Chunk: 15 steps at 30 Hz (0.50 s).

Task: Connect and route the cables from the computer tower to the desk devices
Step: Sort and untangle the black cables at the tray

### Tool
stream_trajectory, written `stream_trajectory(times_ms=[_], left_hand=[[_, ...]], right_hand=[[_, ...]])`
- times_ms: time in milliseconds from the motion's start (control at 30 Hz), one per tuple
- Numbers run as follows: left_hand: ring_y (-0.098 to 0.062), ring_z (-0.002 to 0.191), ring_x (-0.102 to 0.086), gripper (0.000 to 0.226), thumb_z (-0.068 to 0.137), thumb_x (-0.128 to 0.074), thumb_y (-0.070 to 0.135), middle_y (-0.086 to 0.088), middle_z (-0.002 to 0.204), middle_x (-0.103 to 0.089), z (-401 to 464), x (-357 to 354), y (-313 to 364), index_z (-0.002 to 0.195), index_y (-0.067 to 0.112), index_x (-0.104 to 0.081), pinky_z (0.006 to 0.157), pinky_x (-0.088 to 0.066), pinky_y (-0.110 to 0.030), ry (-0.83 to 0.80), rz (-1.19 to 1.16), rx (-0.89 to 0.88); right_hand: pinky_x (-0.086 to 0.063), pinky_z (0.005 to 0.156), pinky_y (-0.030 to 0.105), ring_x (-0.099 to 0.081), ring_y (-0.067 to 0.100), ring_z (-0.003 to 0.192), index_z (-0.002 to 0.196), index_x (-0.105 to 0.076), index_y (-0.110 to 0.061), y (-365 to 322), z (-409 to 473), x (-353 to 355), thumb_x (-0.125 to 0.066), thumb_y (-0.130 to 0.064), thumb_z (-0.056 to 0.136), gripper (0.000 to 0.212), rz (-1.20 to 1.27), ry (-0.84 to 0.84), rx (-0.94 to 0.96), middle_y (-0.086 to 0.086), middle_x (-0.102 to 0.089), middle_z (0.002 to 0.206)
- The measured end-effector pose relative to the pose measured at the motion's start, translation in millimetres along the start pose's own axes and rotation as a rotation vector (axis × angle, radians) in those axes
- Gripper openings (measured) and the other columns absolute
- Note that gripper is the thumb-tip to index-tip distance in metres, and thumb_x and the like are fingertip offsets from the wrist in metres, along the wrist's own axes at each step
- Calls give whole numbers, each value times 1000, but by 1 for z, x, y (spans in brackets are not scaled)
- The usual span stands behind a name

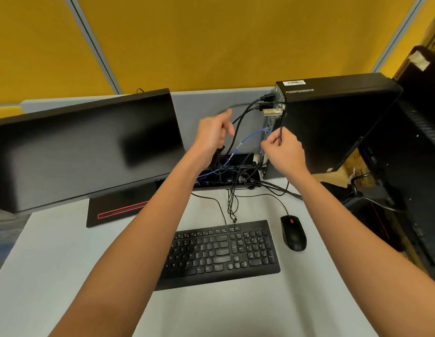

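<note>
A black computer tower stands upright at the back right of the desk, its port side facing left. Black cables and a blue network cable run from its ports down into an open cable tray. My right hand pinches a thin black cable just beside the tower's lower ports. My left hand is raised among the black cables with its fingers curled around a dark cable end. A black keyboard and black mouse lie in front.
A black monitor on a red-striped stand fills the left. Loose thin cable ends dangle onto the grey desk behind the keyboard. Yellow partition panels rise behind. Dark equipment and boxes crowd the right edge.
</note>
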State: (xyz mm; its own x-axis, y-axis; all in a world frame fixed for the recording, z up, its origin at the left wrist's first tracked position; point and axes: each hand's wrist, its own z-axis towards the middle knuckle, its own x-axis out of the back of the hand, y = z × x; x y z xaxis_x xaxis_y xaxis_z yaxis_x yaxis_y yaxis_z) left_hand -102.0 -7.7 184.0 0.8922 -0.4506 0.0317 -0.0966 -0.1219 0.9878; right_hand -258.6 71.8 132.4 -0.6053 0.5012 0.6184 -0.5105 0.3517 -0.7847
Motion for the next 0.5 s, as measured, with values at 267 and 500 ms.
stream_trajectory(times_ms=[267, 500], left_hand=[[-7, 34, -17, 35, 93, -40, 7, -16, 52, -61, 2, 29, 108, 58, 13, -43, 37, -13, -19, 155, -545, -271], [-6, 51, -39, 29, 67, -71, 18, 3, 55, -46, 12, 47, 108, 57, 20, -43, 49, -40, -17, 537, 328, -719]], right_hand=[[-37, 67, 32, -49, 27, 79, 101, -52, -13, 73, -5, -14, -53, 0, 87, 19, -339, -73, -18, 10, -58, 91], [-45, 59, 34, -59, 30, 76, 100, -50, -9, 119, -11, -2, -55, -15, 96, 9, -670, 76, -25, 12, -59, 93]])
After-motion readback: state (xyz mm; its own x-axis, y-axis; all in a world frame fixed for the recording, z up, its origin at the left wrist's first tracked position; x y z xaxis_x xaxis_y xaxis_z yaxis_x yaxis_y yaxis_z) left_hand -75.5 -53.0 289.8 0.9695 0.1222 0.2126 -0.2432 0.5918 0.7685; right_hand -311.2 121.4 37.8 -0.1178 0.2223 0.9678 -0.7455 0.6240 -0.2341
